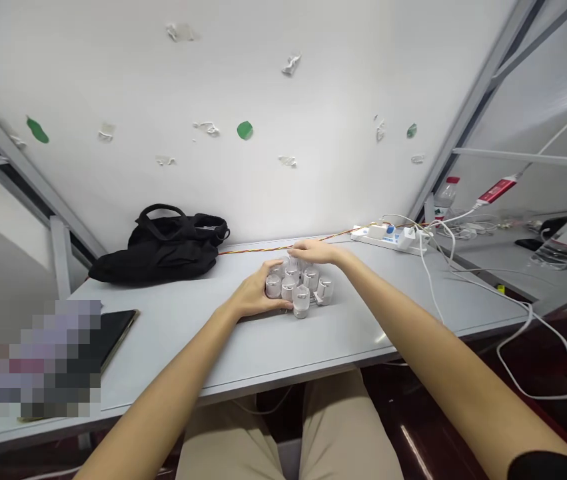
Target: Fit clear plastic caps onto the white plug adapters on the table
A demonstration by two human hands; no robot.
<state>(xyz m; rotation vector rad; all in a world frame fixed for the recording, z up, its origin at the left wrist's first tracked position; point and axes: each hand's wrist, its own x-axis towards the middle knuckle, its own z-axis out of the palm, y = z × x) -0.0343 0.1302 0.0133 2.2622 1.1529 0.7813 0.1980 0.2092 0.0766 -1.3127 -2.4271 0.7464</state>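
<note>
Several small clear containers (pixel 302 301) stand close together at the middle of the grey desk. My left hand (pixel 256 293) lies against their left side, its thumb along the front and its fingers round the back left, spread apart. My right hand (pixel 314 251) reaches over the rear of the group, with its fingertips at a container at the back. Whether those fingertips pinch it is too small to make out.
A black bag (pixel 163 247) lies at the back left of the desk (pixel 243 347). A power strip (pixel 388 237) with white cables sits at the back right. A dark flat device (pixel 116 333) is at the left, partly pixelated. Bottles (pixel 446 198) stand and lie beyond the right frame.
</note>
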